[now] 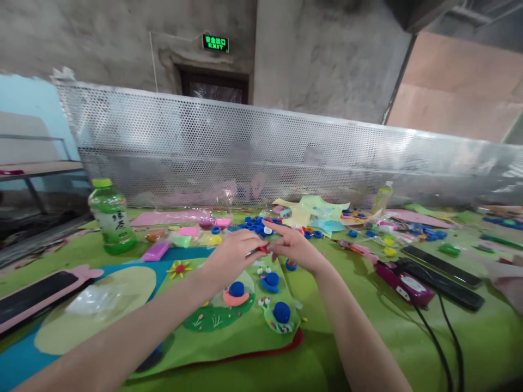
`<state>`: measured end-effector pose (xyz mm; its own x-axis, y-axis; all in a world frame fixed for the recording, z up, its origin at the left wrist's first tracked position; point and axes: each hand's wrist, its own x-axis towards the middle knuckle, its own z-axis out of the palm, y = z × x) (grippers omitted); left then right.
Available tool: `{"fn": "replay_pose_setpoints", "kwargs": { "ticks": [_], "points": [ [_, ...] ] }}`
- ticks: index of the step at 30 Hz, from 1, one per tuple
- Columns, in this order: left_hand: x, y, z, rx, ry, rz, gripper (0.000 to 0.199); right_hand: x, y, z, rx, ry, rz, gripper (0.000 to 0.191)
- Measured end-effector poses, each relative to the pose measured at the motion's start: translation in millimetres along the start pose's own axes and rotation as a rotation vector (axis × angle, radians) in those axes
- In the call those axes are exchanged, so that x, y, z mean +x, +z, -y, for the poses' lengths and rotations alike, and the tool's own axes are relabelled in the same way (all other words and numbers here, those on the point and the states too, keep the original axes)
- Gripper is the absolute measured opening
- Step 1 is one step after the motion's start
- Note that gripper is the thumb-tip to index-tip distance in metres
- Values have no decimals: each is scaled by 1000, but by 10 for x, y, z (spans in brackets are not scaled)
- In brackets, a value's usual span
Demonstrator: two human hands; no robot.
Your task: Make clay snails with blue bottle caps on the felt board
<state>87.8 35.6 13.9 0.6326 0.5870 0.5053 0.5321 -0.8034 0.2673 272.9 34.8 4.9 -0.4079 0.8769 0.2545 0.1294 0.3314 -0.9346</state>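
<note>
My left hand [235, 251] and my right hand [295, 247] meet over the top edge of a green craft sheet [183, 340]. Between their fingertips is a small red piece [262, 249], too small to name. The left fingers are closed around it. My right hand pinches at its other side, index finger stretched out over it. Below the hands, snail figures with blue domed shells lie on the sheet: a pink one [236, 292], a blue one [270, 281] and a green one [281, 314]. A yellow sun with a red centre [180, 269] lies by my left wrist.
Blue plastic caps [255, 222] are heaped behind my hands. A green tea bottle [111, 218] stands at left, near a phone [35, 296]. To the right lie a maroon device [404, 284] with black cables and a dark bar [441, 265]. A perforated metal panel [278, 158] closes off the back.
</note>
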Motion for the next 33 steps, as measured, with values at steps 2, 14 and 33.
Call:
{"fn": "replay_pose_setpoints", "kwargs": {
  "ticks": [2,14,33],
  "points": [
    [-25,-44,-16,-45,-46,-40,20,-13,-12,-1,80,-7,74,62],
    [52,107,-200,-402,-379,-109,26,101,-41,-44,276,-101,-328,55],
    [212,247,-227,-506,-416,-79,24,80,-117,-64,29,-93,-253,52]
  ]
}}
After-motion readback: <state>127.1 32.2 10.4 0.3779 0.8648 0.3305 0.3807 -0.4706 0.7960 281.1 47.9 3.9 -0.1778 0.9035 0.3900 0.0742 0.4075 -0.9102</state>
